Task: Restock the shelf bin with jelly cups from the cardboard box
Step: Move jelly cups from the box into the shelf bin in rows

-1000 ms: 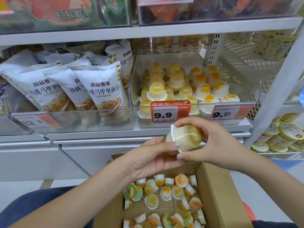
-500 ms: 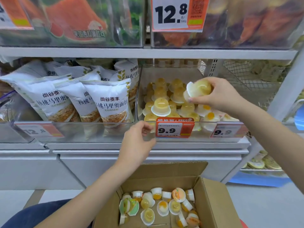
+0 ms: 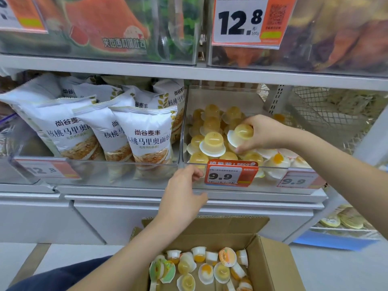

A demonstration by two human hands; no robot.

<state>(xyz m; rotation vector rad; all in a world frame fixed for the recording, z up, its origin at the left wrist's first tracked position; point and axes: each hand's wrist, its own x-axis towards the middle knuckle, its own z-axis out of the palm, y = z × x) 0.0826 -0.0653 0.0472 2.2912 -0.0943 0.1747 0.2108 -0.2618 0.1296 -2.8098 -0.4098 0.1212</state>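
Your right hand (image 3: 262, 133) has come down into the shelf bin (image 3: 226, 185), still gripping the jelly cup (image 3: 241, 134) just above the pile. Your left hand (image 3: 184, 194), loosely curled and empty, now touches the bin's front; release next.

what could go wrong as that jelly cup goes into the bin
The right hand holds a yellow jelly cup over a heap of cups already rising above the clear bin's front wall; set on top, it may roll off or knock the cup perched beside it over the edge. The left hand is at the bin's front and could jolt it.

White metal shelving (image 3: 189, 74) over pale grey floor (image 3: 336, 269)
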